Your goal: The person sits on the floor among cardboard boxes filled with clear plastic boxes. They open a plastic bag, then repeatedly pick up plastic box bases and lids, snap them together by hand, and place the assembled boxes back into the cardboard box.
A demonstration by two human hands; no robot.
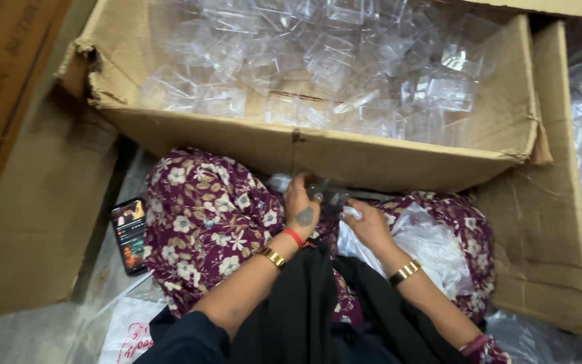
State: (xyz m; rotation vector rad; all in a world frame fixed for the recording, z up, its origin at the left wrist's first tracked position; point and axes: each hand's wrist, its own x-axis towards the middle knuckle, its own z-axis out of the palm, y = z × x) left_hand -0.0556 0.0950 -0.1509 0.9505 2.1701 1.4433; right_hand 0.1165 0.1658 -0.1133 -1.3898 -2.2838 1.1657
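Sitting on the floor, a person works over a lap covered in purple flowered cloth (203, 216). The left hand (302, 209) and the right hand (368, 226) meet just below the near wall of a big, torn cardboard box (318, 152). Between them is a small clear plastic piece (325, 194); the left fingers curl around it, and the right fingertips touch it from the side, pinched narrow. The box is heaped with clear plastic cases (345, 61). Crinkled plastic bags (432, 246) lie on the lap beside the right wrist. A phone (129, 234) with a lit screen rests on the floor to the left, next to flat cardboard sheets (35, 222). More cardboard stands at the right.
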